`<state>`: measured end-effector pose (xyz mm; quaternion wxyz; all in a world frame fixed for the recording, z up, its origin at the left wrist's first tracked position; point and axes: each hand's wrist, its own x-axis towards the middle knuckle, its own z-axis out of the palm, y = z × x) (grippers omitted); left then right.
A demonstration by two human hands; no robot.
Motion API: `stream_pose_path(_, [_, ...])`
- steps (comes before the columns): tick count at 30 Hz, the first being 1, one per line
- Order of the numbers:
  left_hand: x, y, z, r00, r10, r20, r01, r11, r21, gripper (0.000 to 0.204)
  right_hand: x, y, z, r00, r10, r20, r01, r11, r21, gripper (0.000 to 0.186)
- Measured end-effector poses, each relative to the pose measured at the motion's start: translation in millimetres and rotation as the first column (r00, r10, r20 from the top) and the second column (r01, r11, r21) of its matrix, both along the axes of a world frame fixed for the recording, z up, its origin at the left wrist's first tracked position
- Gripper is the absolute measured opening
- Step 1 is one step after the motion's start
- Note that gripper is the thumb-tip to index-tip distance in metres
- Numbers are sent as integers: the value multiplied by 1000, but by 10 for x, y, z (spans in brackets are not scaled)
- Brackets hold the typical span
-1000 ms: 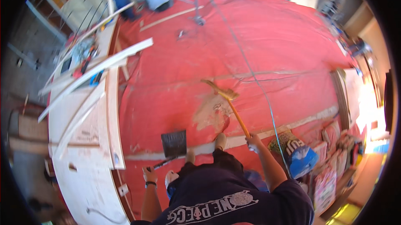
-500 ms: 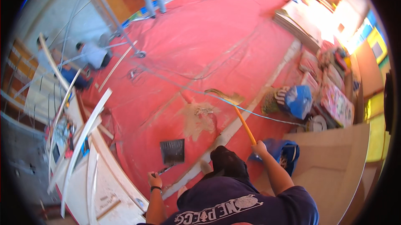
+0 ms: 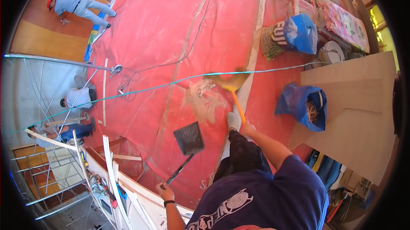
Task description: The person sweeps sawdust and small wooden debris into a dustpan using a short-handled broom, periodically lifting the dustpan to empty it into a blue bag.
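My left hand (image 3: 165,191) is closed on the long handle of a black dustpan (image 3: 189,138). The pan lies on the red floor sheet, tilted toward a patch of pale dust and scraps (image 3: 204,102). My right hand (image 3: 247,131) grips the orange handle of a broom (image 3: 238,106). Its yellowish bristle head, smeared by motion, is at the far edge of the dust, apart from the pan. My foot (image 3: 233,121) stands to the right of the dust.
A blue-green cord (image 3: 183,78) runs across the sheet. Debris fills a blue bag (image 3: 311,108) at right; a blue-and-white sack (image 3: 299,33) stands beyond it. Wood strips (image 3: 112,174) and scaffolding (image 3: 47,80) are at left. Several co-workers (image 3: 79,6) are at the left side.
The view has turned, so the scene sits rotated in the picture. My right hand and the broom have come nearer the dust, and more of the dustpan's handle shows.
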<state>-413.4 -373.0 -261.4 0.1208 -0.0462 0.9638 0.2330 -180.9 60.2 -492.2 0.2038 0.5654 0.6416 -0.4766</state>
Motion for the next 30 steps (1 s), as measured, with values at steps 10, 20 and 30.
stream_pose_path(10, [-320, 605, 56, 1000, -5, 25, 6, 999, -33, 21, 546, 1096, 1089, 955, -149, -256, 209, 952, 224, 51])
stream_pose_path(20, [-922, 1426, 399, 939, -340, -55, 333, 937, -107, 19, -520, 1700, 91, 990, -36, 133, 30, 998, 49, 56])
stream_pose_path(30, [-1130, 1649, 156, 964, -224, -142, 228, 974, 11, 20, 644, 1004, 2409, 993, -99, -59, 89, 984, -153, 43])
